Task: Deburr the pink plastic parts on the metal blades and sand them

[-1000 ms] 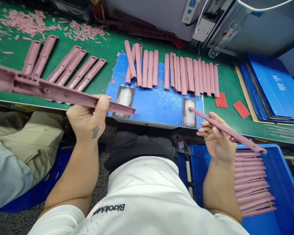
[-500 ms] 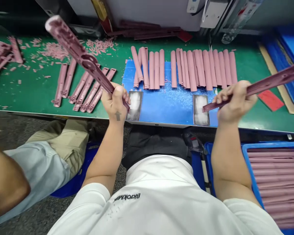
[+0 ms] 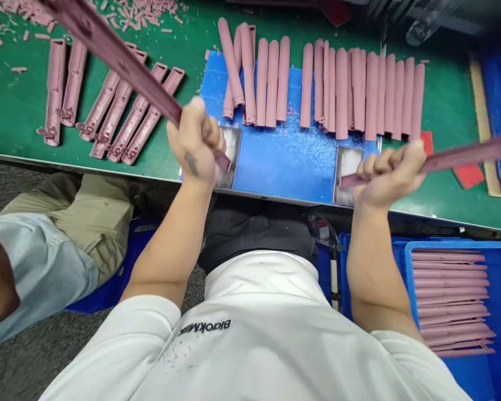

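Bright, diffuse light fell on the white fabric shirt [image 3: 271, 340] below the left hand [image 3: 198, 142] and right hand [image 3: 390, 170]. Motion blur softened both hands and smeared their long pink plastic strips [image 3: 125, 61]. A pale sheen marked the grey rectangular pad [image 3: 232, 147] beside the left hand; beyond the right, dimness and blur veiled the clear plastic bottle [image 3: 432, 23].

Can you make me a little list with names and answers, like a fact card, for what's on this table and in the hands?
Left hand: the left hand holds a long pink strip
Right hand: the right hand holds another pink strip
Table: green table with a blue sheet
Far side of sheet: pink tubes side by side
Left of sheet: pink pieces and pink scraps
Bin: blue bin with pink parts
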`<state>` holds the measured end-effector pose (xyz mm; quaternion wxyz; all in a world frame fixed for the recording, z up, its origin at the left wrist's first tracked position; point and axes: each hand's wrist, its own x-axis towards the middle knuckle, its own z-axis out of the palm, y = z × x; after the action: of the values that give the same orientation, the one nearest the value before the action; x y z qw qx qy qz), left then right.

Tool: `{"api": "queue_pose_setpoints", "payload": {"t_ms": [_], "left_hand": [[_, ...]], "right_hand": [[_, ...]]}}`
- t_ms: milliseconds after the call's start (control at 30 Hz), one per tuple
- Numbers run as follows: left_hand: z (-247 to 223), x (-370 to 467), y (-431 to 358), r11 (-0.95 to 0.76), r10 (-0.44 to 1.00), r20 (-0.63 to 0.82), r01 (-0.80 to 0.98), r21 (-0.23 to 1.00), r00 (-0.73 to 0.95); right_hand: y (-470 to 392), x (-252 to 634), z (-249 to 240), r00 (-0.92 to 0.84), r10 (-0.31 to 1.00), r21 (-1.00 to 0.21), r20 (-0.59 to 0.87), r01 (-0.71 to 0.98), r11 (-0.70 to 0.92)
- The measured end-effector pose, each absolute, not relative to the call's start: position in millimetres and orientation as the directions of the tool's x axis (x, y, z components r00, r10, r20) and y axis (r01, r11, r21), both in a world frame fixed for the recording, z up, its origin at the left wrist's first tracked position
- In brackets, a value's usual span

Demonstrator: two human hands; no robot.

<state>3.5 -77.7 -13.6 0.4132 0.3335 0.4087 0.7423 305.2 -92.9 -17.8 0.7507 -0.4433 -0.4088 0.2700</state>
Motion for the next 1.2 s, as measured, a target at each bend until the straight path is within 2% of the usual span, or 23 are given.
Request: {"api": "queue_pose_setpoints", "payload": {"t_ms": [200,333,467,733,867,1033,1200], "left_hand": [[-8,13,-86,-0.406,0.845,0.202,-0.348,0.845,-0.495],[-9,13,-86,-0.32,0.864,0.129,-0.333,0.887,-0.486],[-15,12,-84,-0.338,0.818,0.147,-0.257,0.906,-0.557],[-20,7,-98,-0.39,0.835,0.226,-0.251,0.886,-0.502],[-19,2,-111,-0.402,0.858,0.251,-0.282,0.871,-0.447],[-25,5,-106,-0.553,0.759,0.348,-0.262,0.791,-0.55],[-21,5,-102,-0.406,0.846,0.262,-0.244,0.881,-0.464]], "right_hand": [[-95,307,-17,0.502,0.753,-0.871,0.425,0.003,0.491],[-99,306,-14,0.56,0.767,-0.916,0.314,-0.035,0.4],[-99,306,-16,0.51,0.758,-0.873,0.405,-0.029,0.486],[-101,305,-16,0.552,0.739,-0.831,0.387,-0.14,0.539],[-113,301,-13,0.518,0.791,-0.891,0.327,-0.11,0.441],[-110,296,-18,0.658,0.665,-0.871,0.354,-0.026,0.49],[-111,306,-14,0.509,0.826,-0.947,0.242,-0.061,0.316]]}}
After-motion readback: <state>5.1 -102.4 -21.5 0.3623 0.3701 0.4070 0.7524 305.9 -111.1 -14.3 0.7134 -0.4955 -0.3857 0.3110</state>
